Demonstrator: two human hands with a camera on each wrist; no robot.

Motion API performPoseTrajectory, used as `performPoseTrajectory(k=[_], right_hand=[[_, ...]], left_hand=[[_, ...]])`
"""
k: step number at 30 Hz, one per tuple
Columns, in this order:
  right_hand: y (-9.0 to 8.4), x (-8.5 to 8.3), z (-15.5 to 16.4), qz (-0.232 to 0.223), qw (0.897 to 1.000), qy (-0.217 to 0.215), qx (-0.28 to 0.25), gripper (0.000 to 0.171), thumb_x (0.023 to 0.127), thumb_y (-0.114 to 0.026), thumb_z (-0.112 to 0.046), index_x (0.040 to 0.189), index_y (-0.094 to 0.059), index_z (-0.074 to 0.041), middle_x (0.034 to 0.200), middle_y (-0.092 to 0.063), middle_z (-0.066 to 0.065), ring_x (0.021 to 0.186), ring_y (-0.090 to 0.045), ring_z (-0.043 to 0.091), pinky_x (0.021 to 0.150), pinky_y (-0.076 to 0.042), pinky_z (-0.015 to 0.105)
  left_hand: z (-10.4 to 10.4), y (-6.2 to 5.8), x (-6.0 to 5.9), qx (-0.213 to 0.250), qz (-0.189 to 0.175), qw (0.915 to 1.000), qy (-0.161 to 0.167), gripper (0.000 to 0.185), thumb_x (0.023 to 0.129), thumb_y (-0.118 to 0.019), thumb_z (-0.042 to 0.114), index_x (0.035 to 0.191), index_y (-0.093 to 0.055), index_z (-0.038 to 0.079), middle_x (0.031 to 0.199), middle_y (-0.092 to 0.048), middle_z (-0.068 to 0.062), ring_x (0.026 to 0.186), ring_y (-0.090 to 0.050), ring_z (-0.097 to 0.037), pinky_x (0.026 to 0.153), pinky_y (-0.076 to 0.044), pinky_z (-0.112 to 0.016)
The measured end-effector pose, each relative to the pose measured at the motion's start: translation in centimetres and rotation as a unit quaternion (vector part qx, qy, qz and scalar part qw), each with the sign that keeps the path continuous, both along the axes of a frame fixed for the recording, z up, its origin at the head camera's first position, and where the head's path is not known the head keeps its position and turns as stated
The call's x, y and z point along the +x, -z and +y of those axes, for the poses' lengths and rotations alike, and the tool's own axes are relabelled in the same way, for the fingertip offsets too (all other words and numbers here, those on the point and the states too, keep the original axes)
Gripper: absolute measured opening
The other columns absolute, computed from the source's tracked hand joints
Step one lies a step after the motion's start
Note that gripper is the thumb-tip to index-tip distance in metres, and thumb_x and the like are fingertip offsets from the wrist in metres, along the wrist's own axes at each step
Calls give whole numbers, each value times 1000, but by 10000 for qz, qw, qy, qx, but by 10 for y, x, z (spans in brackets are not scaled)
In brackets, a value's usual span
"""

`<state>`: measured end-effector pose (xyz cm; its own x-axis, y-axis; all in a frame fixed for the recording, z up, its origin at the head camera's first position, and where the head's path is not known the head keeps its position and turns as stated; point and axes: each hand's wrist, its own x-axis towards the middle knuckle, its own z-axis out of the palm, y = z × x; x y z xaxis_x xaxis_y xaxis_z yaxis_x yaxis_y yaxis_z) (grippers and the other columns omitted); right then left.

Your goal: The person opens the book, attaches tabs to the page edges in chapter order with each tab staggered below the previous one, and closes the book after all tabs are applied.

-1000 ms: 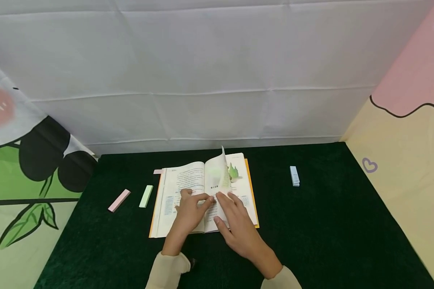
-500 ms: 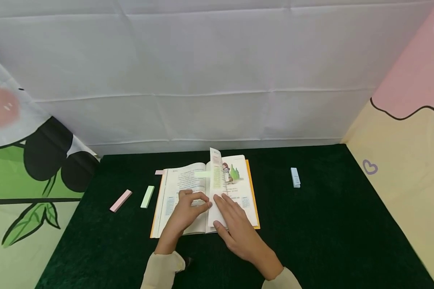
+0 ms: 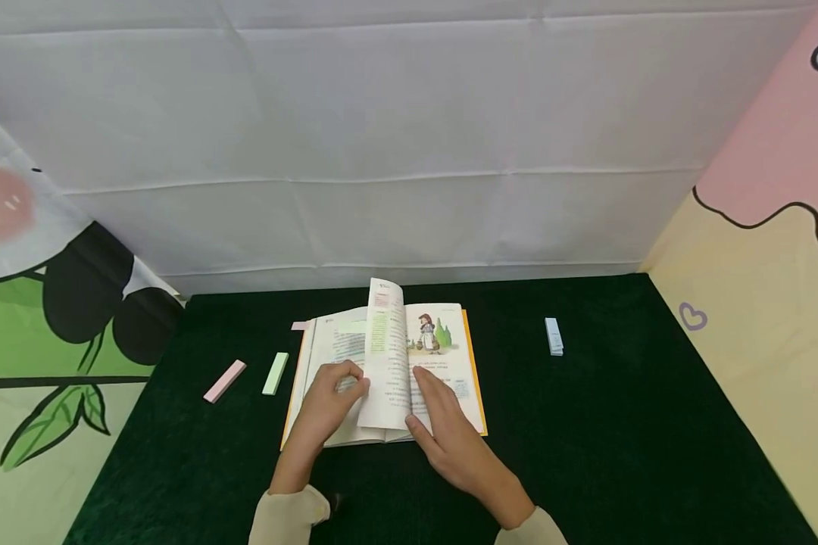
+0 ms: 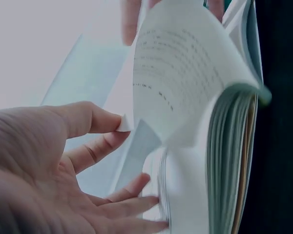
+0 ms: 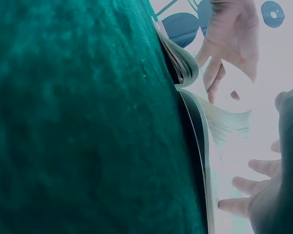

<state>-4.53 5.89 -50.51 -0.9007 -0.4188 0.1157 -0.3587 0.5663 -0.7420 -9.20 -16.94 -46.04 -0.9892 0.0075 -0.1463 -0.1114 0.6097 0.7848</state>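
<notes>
An open book with an orange cover edge lies on the dark green cloth. My left hand pinches the edge of a lifted page between thumb and index finger. In the left wrist view the page curves up from the book, its edge caught by the left hand. My right hand lies over the right-hand page with straight fingers, below a printed picture of a figure with a basket. In the right wrist view the right hand has its fingers spread at the book.
A pink strip of sticky tabs and a green strip lie left of the book. A blue strip lies to the right. A pink tab sticks out at the book's upper left. A white cloth wall stands behind the table.
My left hand has moved left, drawing the page over from the right side past the book's middle. More of the printed figure shows. The right hand stays at the right-hand page.
</notes>
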Motion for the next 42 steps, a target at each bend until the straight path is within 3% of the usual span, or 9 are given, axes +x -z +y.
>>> performPoseTrajectory(k=[8, 15, 22, 28, 34, 38, 42], right_hand=[[2, 1, -6, -242, 9951, -326, 900, 69, 108, -31, -63, 167, -1, -41, 176, -10, 3, 161, -15, 34, 127, -17, 66], [2, -1, -11, -220, 9883, -527, 1417, 69, 108, -34, -62, 165, 2, -46, 176, -14, 7, 162, -8, 43, 126, -13, 69], [0, -2, -17, -18, 9813, -540, 1847, 66, 108, -38, -61, 164, -5, -50, 172, -22, 12, 158, -15, 50, 124, -16, 72], [-1, -4, -25, 175, 9729, -445, 2263, 70, 105, -52, -56, 163, -13, -52, 168, -26, 16, 154, -22, 53, 120, -23, 76], [-2, -5, -36, 562, 9593, -228, 2759, 77, 101, -65, -45, 163, -20, -52, 164, -30, 18, 149, -31, 53, 115, -32, 75], [-7, -6, -41, 588, 9598, -111, 2742, 77, 98, -71, -38, 160, -29, -51, 161, -34, 20, 144, -35, 53, 112, -35, 75], [-11, -7, -44, 439, 9623, -66, 2684, 78, 95, -74, -31, 159, -34, -51, 160, -35, 22, 143, -35, 55, 112, -33, 76]], left_hand=[[-23, -1, 5, -389, -7, 9988, -298, 8, 98, -65, 15, 95, -70, 10, 123, -57, -17, 116, -54, -32, 100, -51, -53], [-43, 7, 8, -875, -252, 9941, -591, 8, 94, -63, 17, 94, -67, 10, 119, -54, -19, 109, -55, -34, 83, -46, -43], [-57, 14, 9, -1531, -403, 9843, -779, 11, 93, -62, 20, 95, -67, 10, 117, -56, -22, 101, -54, -36, 79, -47, -44], [-60, 18, 7, -2071, -568, 9720, -950, 18, 94, -61, 22, 104, -70, 9, 127, -52, -28, 107, -48, -44, 80, -46, -50], [-56, 20, 4, -2562, -325, 9609, -998, 18, 96, -62, 19, 98, -69, 3, 123, -53, -31, 104, -47, -45, 84, -44, -57], [-52, 16, 4, -2755, -334, 9556, -988, 20, 99, -62, 17, 101, -67, -2, 122, -53, -34, 102, -47, -47, 83, -44, -59], [-49, 15, 3, -2824, -258, 9524, -1117, 23, 101, -62, 16, 114, -63, -4, 125, -52, -35, 103, -48, -48, 86, -43, -62]])
